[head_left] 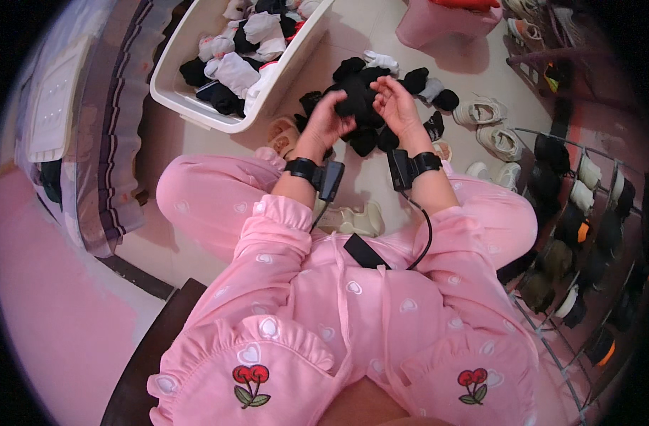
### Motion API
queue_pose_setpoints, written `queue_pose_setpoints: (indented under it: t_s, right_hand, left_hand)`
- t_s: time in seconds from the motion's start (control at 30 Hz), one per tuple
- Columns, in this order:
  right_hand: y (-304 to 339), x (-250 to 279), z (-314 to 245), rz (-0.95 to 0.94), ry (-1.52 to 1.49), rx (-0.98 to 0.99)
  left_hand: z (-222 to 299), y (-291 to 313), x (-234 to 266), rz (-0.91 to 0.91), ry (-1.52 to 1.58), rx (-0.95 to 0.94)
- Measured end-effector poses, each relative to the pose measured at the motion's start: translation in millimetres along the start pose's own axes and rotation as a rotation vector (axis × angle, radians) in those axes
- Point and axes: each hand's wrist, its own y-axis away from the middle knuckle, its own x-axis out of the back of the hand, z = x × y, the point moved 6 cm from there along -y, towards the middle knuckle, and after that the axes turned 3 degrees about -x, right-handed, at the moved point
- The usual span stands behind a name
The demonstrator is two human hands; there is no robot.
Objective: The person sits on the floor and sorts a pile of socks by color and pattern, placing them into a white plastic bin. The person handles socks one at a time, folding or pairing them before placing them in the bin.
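Observation:
A bundled black sock (353,101) is between my two hands. My left hand (326,126) has it between thumb and fingers, its fingertips partly hidden behind the fabric. At the sock's right side, my right hand (397,110) has its fingers apart and slightly curled, holding nothing I can see. Several black socks lie in a pile on the floor under and around the hands. Beyond them lie a white sock (382,62) and a grey sock (431,89). Black straps with small boxes circle both wrists.
A white plastic bin (196,117) full of black and white socks stands at the far left. White sneakers (480,111) sit right of the pile, beside a metal shoe rack (587,153). A pink stool (448,28) stands at the back. A white lid (58,99) leans at the left.

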Motion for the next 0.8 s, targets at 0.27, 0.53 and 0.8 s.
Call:
queue_pose_setpoints:
  t_s: [0.27,0.53,0.8]
  right_hand:
    - [17,19,19,0.181,0.248,0.008]
    - [10,111,60,0.552,0.858,-0.03]
    - [30,143,12,0.984,1.271,0.191]
  left_hand:
    - [142,30,-76,-0.469,0.319,-0.45]
    - [45,-9,-22,0.031,0.065,-0.208]
    - [-23,-40,3,0.26,-0.043,0.011]
